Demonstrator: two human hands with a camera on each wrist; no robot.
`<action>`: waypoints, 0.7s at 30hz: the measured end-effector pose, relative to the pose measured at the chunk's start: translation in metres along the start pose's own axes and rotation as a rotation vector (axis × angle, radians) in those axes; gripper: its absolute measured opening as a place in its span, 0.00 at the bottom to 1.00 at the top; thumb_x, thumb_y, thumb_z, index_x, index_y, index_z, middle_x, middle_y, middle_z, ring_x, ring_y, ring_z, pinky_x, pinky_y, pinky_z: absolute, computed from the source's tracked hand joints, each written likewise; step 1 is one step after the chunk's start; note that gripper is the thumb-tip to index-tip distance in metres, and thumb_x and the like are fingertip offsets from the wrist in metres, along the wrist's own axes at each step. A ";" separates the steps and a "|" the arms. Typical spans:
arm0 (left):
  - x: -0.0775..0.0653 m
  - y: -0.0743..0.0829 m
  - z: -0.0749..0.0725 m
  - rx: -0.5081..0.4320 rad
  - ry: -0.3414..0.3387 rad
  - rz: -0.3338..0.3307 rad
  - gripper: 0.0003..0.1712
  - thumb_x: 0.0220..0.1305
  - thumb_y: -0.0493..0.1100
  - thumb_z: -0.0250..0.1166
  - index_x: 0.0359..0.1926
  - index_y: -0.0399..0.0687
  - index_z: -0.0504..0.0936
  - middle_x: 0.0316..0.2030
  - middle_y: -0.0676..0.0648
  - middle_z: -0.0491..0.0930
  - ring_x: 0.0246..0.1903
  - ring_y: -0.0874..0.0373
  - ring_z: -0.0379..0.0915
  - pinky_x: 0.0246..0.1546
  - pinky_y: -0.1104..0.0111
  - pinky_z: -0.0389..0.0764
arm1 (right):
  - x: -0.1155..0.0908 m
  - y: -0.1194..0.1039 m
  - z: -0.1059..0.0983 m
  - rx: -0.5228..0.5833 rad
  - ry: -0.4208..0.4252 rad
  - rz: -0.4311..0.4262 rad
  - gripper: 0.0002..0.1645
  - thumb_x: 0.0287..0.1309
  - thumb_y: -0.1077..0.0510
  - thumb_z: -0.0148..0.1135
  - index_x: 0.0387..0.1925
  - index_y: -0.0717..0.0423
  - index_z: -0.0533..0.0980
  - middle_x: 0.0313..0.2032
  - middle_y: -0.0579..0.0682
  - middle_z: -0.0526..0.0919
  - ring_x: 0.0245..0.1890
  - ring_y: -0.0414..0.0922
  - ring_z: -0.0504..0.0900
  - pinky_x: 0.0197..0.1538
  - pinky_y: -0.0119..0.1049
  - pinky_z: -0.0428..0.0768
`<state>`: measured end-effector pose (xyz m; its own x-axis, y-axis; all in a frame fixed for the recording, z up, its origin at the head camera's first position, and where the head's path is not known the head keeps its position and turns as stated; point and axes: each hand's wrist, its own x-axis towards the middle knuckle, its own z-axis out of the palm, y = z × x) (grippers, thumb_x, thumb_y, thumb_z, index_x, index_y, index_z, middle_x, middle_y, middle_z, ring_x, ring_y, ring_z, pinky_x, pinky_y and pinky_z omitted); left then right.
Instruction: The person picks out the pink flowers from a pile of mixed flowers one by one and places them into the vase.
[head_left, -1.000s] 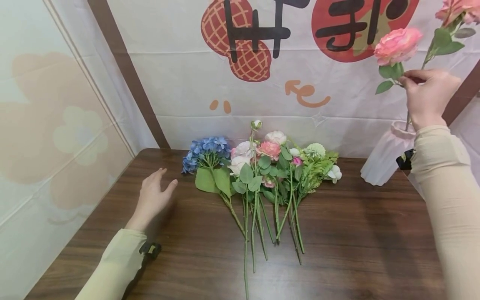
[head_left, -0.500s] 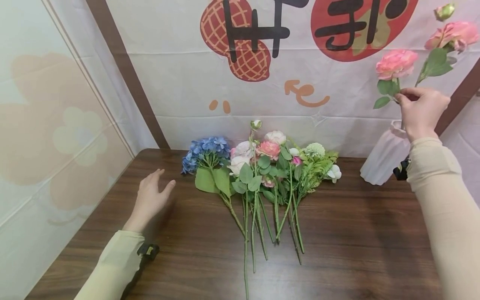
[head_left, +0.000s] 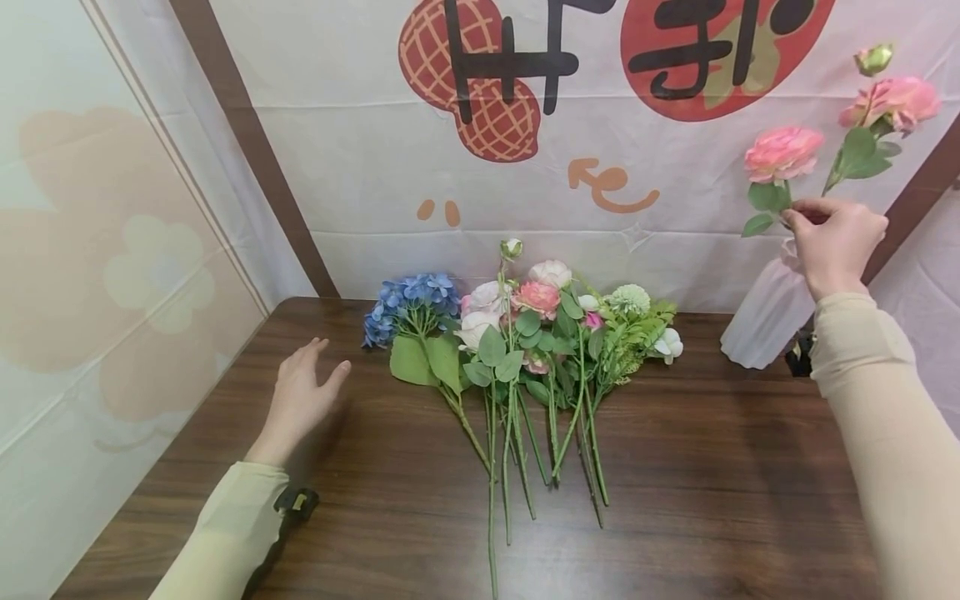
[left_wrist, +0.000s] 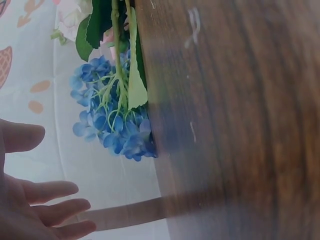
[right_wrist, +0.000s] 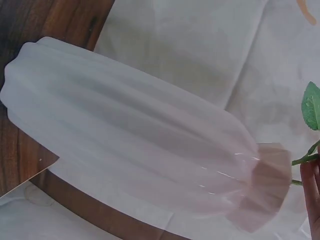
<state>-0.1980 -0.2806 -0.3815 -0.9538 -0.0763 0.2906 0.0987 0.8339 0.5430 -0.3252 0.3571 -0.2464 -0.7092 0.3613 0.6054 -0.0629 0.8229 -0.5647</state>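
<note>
My right hand pinches the stem of a branched pink artificial flower with two blooms and a bud. Its stem runs down into the neck of a frosted white fluted vase at the table's back right. In the right wrist view the vase fills the middle, with green stem at its ruffled mouth and fingertips just beyond. My left hand is held with fingers spread over the table's left side, holding nothing. Nearest to it lies a blue hydrangea, also in the left wrist view.
Several artificial flowers lie in the table's middle, stems toward me: white and pink roses, a pale green pompom bloom and green foliage. The brown wooden table meets a printed cloth backdrop at the back.
My right hand has come down and slightly left, lowering the pink flower and its stem further into the vase. The left hand stays nearly still.
</note>
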 end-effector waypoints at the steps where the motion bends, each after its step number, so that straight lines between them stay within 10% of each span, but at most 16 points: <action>1: 0.000 0.000 0.000 -0.001 -0.002 -0.001 0.36 0.68 0.52 0.53 0.65 0.27 0.60 0.66 0.26 0.57 0.65 0.27 0.47 0.63 0.38 0.51 | -0.001 0.001 0.000 -0.003 -0.009 -0.002 0.19 0.58 0.47 0.60 0.44 0.54 0.83 0.39 0.47 0.86 0.23 0.16 0.60 0.63 0.34 0.55; 16: 0.000 0.002 -0.002 -0.002 -0.019 -0.014 0.37 0.68 0.52 0.53 0.66 0.27 0.60 0.66 0.26 0.57 0.65 0.27 0.47 0.63 0.38 0.50 | -0.011 0.011 0.003 -0.024 -0.027 -0.043 0.19 0.59 0.50 0.57 0.43 0.58 0.83 0.41 0.61 0.85 0.22 0.16 0.57 0.63 0.42 0.58; 21: 0.000 0.002 -0.003 -0.004 -0.027 -0.019 0.37 0.69 0.53 0.52 0.66 0.28 0.59 0.67 0.27 0.56 0.66 0.28 0.46 0.63 0.37 0.50 | -0.015 0.013 -0.001 -0.015 -0.026 -0.031 0.18 0.58 0.51 0.57 0.42 0.58 0.84 0.22 0.30 0.82 0.22 0.17 0.58 0.60 0.43 0.62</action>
<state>-0.1974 -0.2800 -0.3780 -0.9627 -0.0773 0.2594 0.0819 0.8303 0.5513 -0.3146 0.3627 -0.2626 -0.7249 0.3247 0.6076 -0.0743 0.8400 -0.5375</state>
